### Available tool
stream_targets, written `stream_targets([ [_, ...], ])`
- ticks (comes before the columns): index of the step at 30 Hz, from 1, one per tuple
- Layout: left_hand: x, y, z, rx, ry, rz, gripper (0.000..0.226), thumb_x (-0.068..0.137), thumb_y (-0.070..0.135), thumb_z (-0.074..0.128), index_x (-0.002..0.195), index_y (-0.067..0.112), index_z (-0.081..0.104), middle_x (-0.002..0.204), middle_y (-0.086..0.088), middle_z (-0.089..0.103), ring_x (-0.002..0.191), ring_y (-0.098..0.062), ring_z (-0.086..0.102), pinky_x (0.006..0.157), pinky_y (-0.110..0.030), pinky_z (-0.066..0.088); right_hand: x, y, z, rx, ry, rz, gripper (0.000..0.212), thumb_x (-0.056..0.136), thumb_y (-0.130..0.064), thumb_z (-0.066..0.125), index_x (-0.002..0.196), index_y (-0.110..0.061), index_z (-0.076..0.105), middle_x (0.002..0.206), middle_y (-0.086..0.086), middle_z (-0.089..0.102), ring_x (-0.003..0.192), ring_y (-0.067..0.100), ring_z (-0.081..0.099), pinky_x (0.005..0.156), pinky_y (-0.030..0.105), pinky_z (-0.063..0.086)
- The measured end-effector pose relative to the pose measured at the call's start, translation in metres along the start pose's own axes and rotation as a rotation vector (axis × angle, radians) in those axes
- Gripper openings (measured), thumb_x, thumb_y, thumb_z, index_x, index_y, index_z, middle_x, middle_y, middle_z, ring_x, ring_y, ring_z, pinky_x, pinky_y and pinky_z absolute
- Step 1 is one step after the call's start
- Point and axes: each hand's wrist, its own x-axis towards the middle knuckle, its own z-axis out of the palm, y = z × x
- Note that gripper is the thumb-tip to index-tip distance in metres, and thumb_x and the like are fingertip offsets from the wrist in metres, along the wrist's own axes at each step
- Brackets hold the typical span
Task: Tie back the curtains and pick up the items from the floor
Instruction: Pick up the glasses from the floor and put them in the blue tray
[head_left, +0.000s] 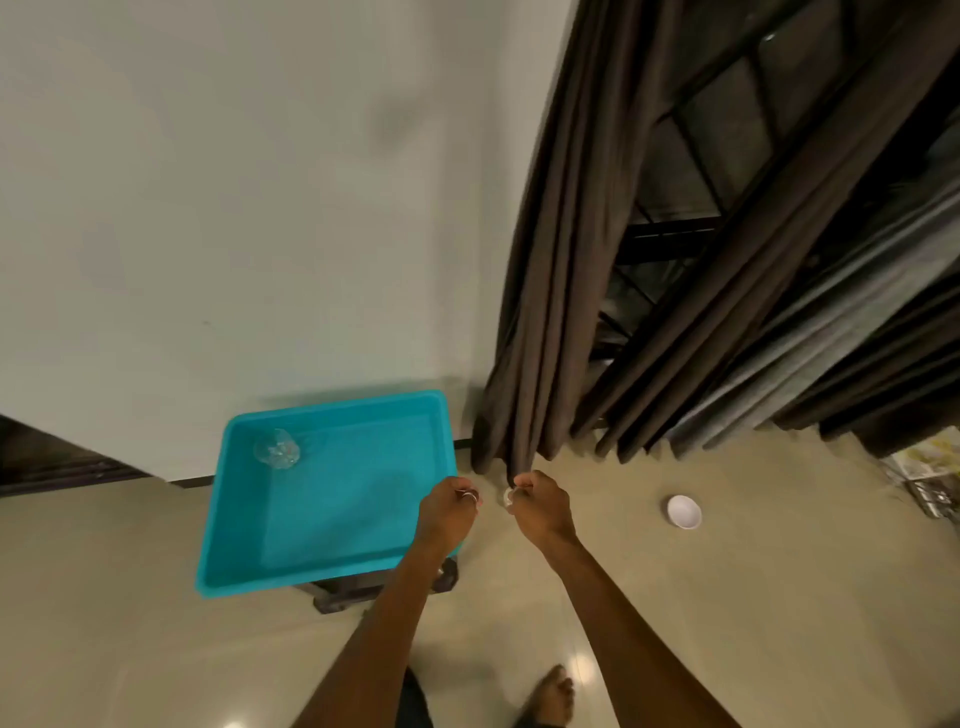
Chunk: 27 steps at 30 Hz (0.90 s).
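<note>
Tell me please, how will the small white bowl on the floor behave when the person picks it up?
The white bowl looks small and shallow, so it is probably light for one hand. Its smooth glossy surface may be slippery, and it could slide on the polished floor if pushed. It looks rigid, perhaps ceramic or plastic; if ceramic, a drop could chip it.

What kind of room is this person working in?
Probably a room in a home: long brown curtains hang over a barred window, the tiled floor is glossy, and a bare foot shows.
</note>
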Motion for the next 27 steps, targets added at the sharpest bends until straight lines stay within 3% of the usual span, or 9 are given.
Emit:
stream_targets([
  [7, -0.039, 0.047, 0.072, 0.126, -0.148, 0.100, 0.017, 0.101, 0.027, 0.054, 0.109, 0.019, 0.067, 0.113, -0.003, 0.069, 0.102, -0.020, 0.067, 0.096, -0.040, 0.057, -0.018, 0.043, -0.081, 0.126, 0.042, 0.033, 0.017, 0.088, -0.013, 0.057, 0.097, -0.027, 0.062, 0.110, 0.006, 0.070, 0.096, 0.027, 0.070, 0.087, 0.045, 0.059],
  [11, -0.040, 0.064, 0.084, 0.106, -0.137, 0.098, 0.014, 0.100, 0.025, 0.053, 0.102, 0.024, 0.067, 0.113, -0.005, 0.070, 0.102, -0.022, 0.068, 0.095, -0.042, 0.057, -0.013, 0.051, -0.100, 0.145, 0.056, 0.048, 0.021, 0.088, -0.012, 0.054, 0.091, -0.032, 0.060, 0.107, 0.003, 0.071, 0.095, 0.025, 0.071, 0.087, 0.045, 0.059],
  [18, -0.013, 0.070, 0.107, 0.065, -0.140, 0.049, 0.017, 0.102, 0.020, 0.051, 0.110, 0.015, 0.066, 0.110, -0.005, 0.068, 0.099, -0.020, 0.068, 0.089, -0.033, 0.057, 0.021, 0.076, -0.113, 0.115, 0.031, 0.095, 0.033, 0.087, -0.017, 0.053, 0.116, -0.017, 0.067, 0.114, 0.005, 0.071, 0.101, 0.027, 0.071, 0.089, 0.048, 0.059],
  [23, 0.013, 0.075, 0.126, -0.022, -0.143, -0.003, 0.016, 0.100, 0.017, 0.051, 0.094, 0.027, 0.062, 0.103, -0.002, 0.072, 0.088, -0.015, 0.070, 0.079, -0.028, 0.057, 0.053, 0.081, -0.130, 0.011, 0.001, 0.104, 0.030, 0.089, -0.018, 0.054, 0.116, -0.016, 0.067, 0.113, 0.005, 0.072, 0.101, 0.026, 0.071, 0.091, 0.047, 0.058],
  [27, 0.039, 0.067, 0.131, -0.050, -0.180, -0.086, 0.021, 0.100, 0.018, 0.051, 0.087, 0.031, 0.060, 0.104, -0.003, 0.073, 0.089, -0.015, 0.070, 0.085, -0.033, 0.058, 0.086, 0.086, -0.133, -0.048, -0.051, 0.111, 0.029, 0.092, -0.017, 0.054, 0.118, -0.014, 0.066, 0.116, 0.007, 0.072, 0.103, 0.026, 0.071, 0.093, 0.046, 0.057],
])
